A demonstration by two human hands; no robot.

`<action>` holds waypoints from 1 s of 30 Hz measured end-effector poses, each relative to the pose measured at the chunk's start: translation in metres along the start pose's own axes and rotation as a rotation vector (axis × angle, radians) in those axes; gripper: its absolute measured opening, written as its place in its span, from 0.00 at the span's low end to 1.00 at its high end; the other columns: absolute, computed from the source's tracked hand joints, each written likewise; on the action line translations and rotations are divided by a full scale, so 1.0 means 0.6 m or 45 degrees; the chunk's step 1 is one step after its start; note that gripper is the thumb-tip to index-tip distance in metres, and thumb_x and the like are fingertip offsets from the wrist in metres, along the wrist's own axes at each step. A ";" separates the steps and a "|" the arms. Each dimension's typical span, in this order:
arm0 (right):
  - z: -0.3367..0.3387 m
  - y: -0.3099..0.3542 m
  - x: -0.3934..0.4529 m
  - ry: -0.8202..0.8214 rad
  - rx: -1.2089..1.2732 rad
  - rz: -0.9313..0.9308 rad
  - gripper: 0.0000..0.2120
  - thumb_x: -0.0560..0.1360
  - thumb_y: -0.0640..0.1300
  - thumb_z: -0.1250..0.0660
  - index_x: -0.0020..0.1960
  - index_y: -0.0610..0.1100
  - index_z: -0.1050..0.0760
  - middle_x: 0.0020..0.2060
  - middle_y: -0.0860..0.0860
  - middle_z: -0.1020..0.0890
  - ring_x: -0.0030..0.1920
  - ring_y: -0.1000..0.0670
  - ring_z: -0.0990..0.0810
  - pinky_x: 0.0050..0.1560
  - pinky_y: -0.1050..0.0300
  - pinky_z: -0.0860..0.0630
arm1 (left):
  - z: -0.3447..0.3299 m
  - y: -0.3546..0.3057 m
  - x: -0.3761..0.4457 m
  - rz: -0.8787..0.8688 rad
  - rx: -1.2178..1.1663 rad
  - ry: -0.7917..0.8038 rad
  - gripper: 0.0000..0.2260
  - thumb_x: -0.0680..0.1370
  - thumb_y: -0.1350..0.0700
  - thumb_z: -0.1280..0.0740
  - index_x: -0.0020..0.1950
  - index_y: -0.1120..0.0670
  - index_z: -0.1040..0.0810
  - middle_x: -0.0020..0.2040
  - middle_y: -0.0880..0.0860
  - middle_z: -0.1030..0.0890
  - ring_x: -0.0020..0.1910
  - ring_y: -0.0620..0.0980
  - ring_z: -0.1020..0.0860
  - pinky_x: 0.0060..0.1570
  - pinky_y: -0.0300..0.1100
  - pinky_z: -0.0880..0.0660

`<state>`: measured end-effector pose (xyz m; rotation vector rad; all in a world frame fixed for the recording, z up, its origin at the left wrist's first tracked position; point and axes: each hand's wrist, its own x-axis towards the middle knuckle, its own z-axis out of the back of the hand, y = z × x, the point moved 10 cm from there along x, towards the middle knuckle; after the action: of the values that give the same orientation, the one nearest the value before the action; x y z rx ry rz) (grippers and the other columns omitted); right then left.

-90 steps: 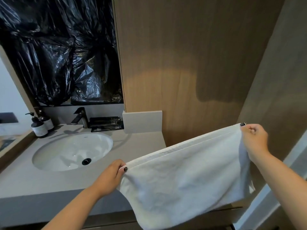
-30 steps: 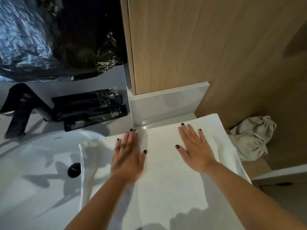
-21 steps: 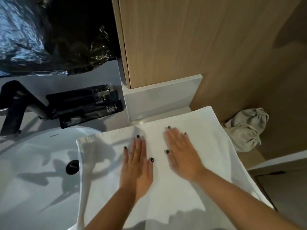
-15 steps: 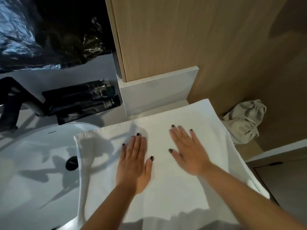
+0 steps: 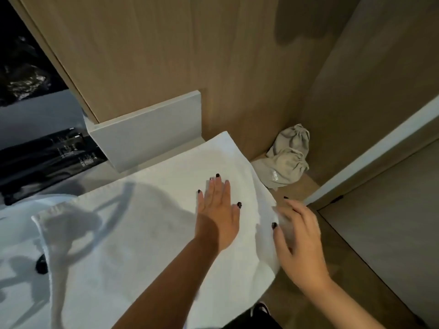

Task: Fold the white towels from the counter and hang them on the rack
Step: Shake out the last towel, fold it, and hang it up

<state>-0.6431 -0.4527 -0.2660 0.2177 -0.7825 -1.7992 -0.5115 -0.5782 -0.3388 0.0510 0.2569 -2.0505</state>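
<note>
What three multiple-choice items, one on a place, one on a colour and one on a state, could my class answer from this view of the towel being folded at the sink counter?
1. Where do the beige drawstring bags lie?
A. In the sink
B. On the floor in the corner, right of the towel
C. On top of the towel

2. What colour is the towel?
A. White
B. Blue
C. Black

3. How does the left hand lie?
A. Curled in a fist above the towel
B. Pinching a corner in the air
C. Flat, fingers straight, on the towel

Key: 1 B, the beige drawstring bags sit against the wooden wall beyond the towel's right edge. 2 A, the towel spread on the counter is white. 3 C, the left hand presses palm down, while the right hand is at the towel's right edge.
</note>
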 end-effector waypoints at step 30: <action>-0.030 -0.231 0.017 1.287 0.678 -1.133 0.08 0.79 0.33 0.38 0.56 0.33 0.24 0.37 0.39 0.16 0.33 0.48 0.17 0.27 0.61 0.22 | -0.057 -0.061 0.008 0.032 -0.001 -0.027 0.32 0.79 0.37 0.60 0.81 0.50 0.57 0.81 0.53 0.59 0.79 0.50 0.63 0.77 0.52 0.61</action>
<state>-0.7452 -0.4450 -0.3612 1.8927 -0.3860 -1.8423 -0.5488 -0.5589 -0.3672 0.0323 0.2425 -2.0249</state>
